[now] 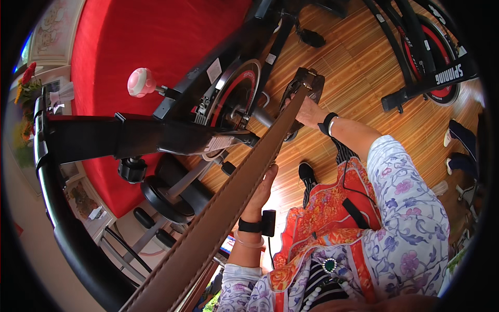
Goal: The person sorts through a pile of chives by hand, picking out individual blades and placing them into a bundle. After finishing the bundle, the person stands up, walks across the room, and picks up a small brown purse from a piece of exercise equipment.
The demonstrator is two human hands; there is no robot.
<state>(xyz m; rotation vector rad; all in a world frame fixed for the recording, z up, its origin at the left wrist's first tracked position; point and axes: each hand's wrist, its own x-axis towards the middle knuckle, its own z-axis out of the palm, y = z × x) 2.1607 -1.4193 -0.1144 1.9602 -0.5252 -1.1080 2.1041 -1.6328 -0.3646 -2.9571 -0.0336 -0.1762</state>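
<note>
A brown leather strap [228,203] with stitched edges runs slantwise from the lower left to a metal buckle on a small dark brown bag [318,83]. My right hand [311,113] is closed on the near side of the bag, with some fingers hidden by the strap. Nearer to me, my left hand [264,191] is raised just beside the strap. Its thumb side shows, but the other fingers are behind the strap, so I cannot tell whether they grip it. Dark bands circle both wrists, and a small black device sits on the left one.
A black exercise bike [140,136] with a red-rimmed flywheel and a pink-and-white knob stands close on the left. Behind it is a red surface [150,41]. Another bike [431,83] is at far right, near a person's legs [460,143]. Wooden flooring [353,57] lies beneath.
</note>
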